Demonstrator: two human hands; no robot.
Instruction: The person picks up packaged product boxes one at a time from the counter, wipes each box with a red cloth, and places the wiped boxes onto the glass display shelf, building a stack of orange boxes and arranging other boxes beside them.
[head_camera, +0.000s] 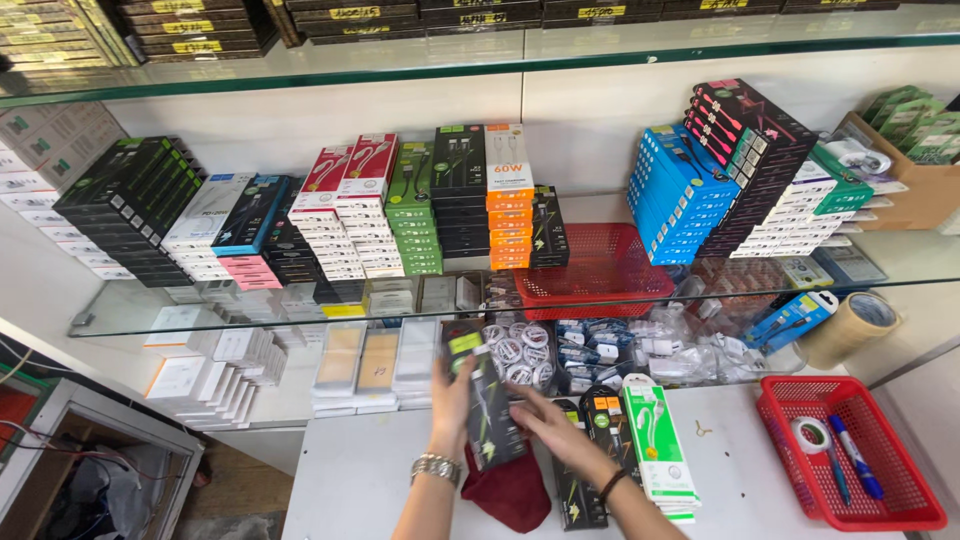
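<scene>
Counted in view: two hands, left hand (452, 392) and right hand (553, 425). Two red mesh baskets, one on the glass shelf (600, 262), one on the counter (905, 500). Two tape rolls: brown (852, 328), white (810, 435). One blue marker (856, 458).

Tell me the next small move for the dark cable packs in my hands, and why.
Probably lower them onto the dark packs on the counter. Both the left hand and right hand grip the dark packs above the white counter, beside that matching pile.
</scene>
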